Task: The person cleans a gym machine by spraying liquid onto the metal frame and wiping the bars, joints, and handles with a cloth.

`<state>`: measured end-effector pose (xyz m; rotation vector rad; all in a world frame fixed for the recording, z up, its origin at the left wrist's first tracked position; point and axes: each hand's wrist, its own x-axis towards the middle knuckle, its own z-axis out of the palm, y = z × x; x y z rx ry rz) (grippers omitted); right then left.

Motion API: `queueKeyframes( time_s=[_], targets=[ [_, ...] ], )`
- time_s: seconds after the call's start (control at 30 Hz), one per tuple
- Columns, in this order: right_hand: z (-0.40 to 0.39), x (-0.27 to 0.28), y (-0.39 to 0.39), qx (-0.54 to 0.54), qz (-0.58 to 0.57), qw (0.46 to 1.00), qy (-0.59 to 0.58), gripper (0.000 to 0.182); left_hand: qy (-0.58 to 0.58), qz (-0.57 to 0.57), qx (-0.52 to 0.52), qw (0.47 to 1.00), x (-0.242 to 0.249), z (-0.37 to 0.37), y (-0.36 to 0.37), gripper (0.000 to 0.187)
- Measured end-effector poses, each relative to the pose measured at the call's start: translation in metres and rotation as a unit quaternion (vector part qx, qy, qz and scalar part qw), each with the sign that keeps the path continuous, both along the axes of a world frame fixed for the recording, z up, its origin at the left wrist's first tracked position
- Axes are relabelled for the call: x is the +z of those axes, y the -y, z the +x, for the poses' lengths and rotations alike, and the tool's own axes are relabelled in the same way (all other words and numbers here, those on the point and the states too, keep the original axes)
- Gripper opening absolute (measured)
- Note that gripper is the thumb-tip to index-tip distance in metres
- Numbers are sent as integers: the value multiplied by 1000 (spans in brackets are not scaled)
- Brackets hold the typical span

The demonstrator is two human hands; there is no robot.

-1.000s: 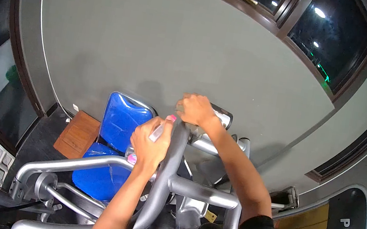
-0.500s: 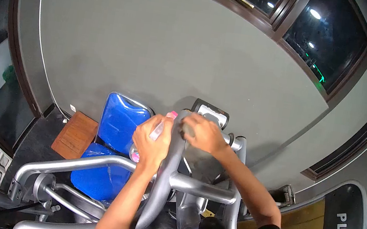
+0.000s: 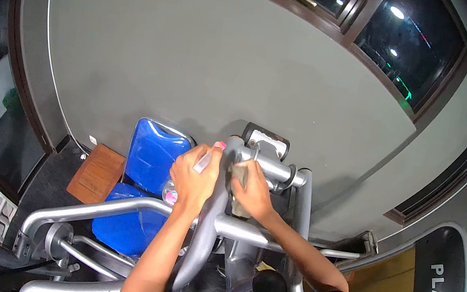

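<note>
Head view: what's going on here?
A person is working at a gym machine with both bare hands. The left hand grips a spray bottle with a pink nozzle tip, just beside the machine's silver upright tube. The right hand holds a grayish cloth against the tube's other side, near its top. A blue padded chair stands behind the machine, near the gray wall.

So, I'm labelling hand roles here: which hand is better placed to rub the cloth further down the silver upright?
Probably the right hand: it has the cloth at the silver upright, while the left hand is wrapped around the bottle.
</note>
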<state>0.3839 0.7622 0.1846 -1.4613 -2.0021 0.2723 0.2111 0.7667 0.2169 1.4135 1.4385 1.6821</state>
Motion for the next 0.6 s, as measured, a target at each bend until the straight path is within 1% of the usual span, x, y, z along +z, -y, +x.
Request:
queueKeyframes(
  time_s=[0.07, 0.1, 0.13, 0.2, 0.23, 0.27, 0.33, 0.37, 0.4, 0.43, 0.47, 0.53, 0.6],
  targets=[
    [2, -14, -16, -86, 68, 992, -63, 35, -25, -15, -10, 1000, -1, 5, 0, 45],
    [-1, -11, -13, -95, 40, 992, -78, 35, -26, -12, -11, 1000, -3, 6, -1, 45],
    [-1, -9, -5, -96, 42, 991, -79, 35, -41, -21, -11, 999, -6, 7, -2, 46],
    [-4, 2, 17, -42, 13, 999, -22, 37, -55, -27, -11, 998, -7, 6, -4, 47],
    [-6, 11, 29, -17, -12, 999, -30, 36, -41, -29, -24, 998, -6, 5, -4, 47],
    [-4, 18, 37, -16, -9, 999, -31, 36, -27, -32, -37, 998, -4, 2, -3, 47],
    [3, 33, 52, 122, -65, 990, 18, 32, -40, -52, -50, 997, 2, -4, 5, 49],
    [5, 35, 54, 143, -61, 988, 21, 30, -28, -67, -76, 994, 3, -8, 8, 50],
    [4, 40, 57, 144, -52, 988, 19, 30, -19, -81, -102, 991, 5, -11, 8, 51],
    [2, 43, 61, 130, -38, 990, 30, 31, 5, -82, -94, 992, -1, -13, 8, 53],
    [1, 46, 64, 116, -26, 992, 42, 33, 4, -80, -93, 992, -8, -15, 10, 53],
    [3, 55, 65, 114, -6, 993, 35, 37, -10, -95, -124, 988, -15, -22, 17, 53],
    [7, 64, 61, 109, 13, 994, 24, 40, -30, -71, -137, 988, -19, -33, 28, 52]
  ],
)
